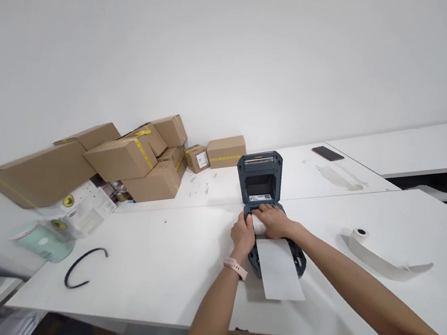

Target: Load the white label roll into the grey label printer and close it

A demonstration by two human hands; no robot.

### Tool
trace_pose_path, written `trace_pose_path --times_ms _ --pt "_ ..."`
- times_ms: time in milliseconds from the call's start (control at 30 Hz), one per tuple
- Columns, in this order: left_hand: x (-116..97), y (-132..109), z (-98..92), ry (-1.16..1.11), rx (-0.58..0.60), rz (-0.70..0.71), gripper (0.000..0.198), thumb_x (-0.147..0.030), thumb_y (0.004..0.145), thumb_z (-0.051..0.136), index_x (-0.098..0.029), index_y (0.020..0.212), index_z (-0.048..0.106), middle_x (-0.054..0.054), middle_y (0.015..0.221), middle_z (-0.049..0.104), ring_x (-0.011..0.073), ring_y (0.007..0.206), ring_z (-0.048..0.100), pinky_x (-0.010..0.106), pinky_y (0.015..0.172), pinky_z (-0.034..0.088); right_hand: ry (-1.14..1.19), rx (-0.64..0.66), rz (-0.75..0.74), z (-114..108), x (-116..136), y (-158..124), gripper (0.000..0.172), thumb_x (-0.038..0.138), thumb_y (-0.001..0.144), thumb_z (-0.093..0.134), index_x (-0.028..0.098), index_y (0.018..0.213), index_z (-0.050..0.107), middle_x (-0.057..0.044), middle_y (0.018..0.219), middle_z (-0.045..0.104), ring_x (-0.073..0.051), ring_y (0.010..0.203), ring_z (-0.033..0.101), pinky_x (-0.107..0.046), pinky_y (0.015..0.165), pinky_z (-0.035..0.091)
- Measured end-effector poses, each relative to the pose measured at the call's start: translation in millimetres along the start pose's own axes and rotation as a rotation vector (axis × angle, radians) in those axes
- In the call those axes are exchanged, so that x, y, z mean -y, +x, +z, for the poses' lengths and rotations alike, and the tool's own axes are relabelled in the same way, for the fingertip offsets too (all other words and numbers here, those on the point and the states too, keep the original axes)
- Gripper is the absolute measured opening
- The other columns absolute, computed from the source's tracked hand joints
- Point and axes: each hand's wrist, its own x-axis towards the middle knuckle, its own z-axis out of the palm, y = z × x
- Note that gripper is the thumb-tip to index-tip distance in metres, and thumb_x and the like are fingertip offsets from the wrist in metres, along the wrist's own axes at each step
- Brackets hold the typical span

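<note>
A dark blue-grey label printer (259, 176) stands on the white table with its lid swung up. A white paper roll (258, 226) sits in its bay, partly covered by my hands. From it a wide blank paper strip (281, 273) runs out over the printer's front toward me. My left hand (244, 232), below a pink wristband, is closed round the bay's left side, with its fingertips at the roll's end. My right hand (273, 221) reaches over the bay from the right, its fingers curled over the roll. Some fingertips are hidden inside the printer.
Brown cardboard boxes (123, 157) are piled at the back left against the wall. A black headband (70, 268) and a mint-green package (44, 241) lie at left. To the right are a small partly unrolled paper roll (360, 234) and a dark phone (327, 153).
</note>
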Motion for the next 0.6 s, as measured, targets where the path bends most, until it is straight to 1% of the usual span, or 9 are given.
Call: trace_pose_path --times_ms 67,167,233,300,433,533,600 --pt "-0.9 -0.8 -1.1 0.011 -0.002 0.002 0.044 -0.039 0.095 0.037 -0.019 0.129 0.057 0.013 0.123 0.068 0.0289 0.117 0.060 0.039 0.102 0.040 0.011 -0.010 -0.011 -1.5 -2.4 -1.4 0.069 0.013 0.060 0.070 0.015 0.127 0.055 -0.020 0.120 0.057 -0.037 0.111 0.056 -0.044 0.088 0.044" --pt "-0.6 -1.7 -2.4 -0.002 0.017 0.004 0.047 -0.042 0.096 0.034 -0.018 0.131 0.055 0.015 0.125 0.066 0.0305 0.117 0.060 0.041 0.100 0.041 0.038 -0.040 -0.031 -2.3 -6.8 -6.5 0.066 0.019 0.064 0.070 0.018 0.127 0.053 -0.016 0.120 0.056 -0.034 0.110 0.055 -0.041 0.088 0.044" --pt "1.5 -1.4 -1.9 -0.056 0.045 -0.008 0.048 -0.044 0.096 0.032 -0.019 0.132 0.052 0.014 0.126 0.065 0.0305 0.116 0.060 0.041 0.098 0.044 0.066 -0.064 -0.043 -2.1 -9.3 -10.0 0.064 0.022 0.066 0.069 0.018 0.128 0.051 -0.015 0.120 0.056 -0.032 0.109 0.054 -0.040 0.089 0.043" --pt "5.2 0.1 0.4 -0.139 0.075 -0.027 0.048 -0.046 0.096 0.032 -0.019 0.133 0.049 0.013 0.128 0.064 0.0284 0.117 0.060 0.038 0.096 0.045 0.088 -0.068 -0.047 -2.4 -10.5 -11.6 0.064 0.023 0.066 0.068 0.018 0.127 0.051 -0.015 0.120 0.056 -0.032 0.109 0.054 -0.040 0.089 0.042" --pt "13.2 5.7 8.4 -0.275 0.109 -0.043 0.047 -0.046 0.097 0.032 -0.019 0.134 0.044 0.012 0.131 0.061 0.0230 0.120 0.058 0.032 0.097 0.045 0.090 -0.028 -0.039 -9.2 -7.4 -6.8 0.066 0.021 0.060 0.070 0.016 0.123 0.053 -0.015 0.112 0.062 -0.035 0.106 0.055 -0.044 0.088 0.043" --pt "17.1 9.0 13.1 -0.312 0.110 -0.050 0.046 -0.045 0.098 0.033 -0.018 0.134 0.043 0.013 0.133 0.060 0.0221 0.120 0.058 0.031 0.097 0.044 0.083 0.017 -0.040 -20.6 -1.8 -4.2 0.068 0.021 0.054 0.073 0.016 0.120 0.056 -0.014 0.105 0.065 -0.036 0.104 0.056 -0.045 0.087 0.044" --pt "18.6 9.5 14.2 -0.322 0.110 -0.043 0.046 -0.045 0.098 0.033 -0.018 0.134 0.042 0.013 0.132 0.060 0.0221 0.120 0.058 0.031 0.097 0.045 0.106 0.034 -0.039 -30.7 0.2 -9.5 0.072 0.019 0.050 0.075 0.019 0.120 0.057 -0.013 0.106 0.066 -0.036 0.105 0.057 -0.044 0.088 0.045"
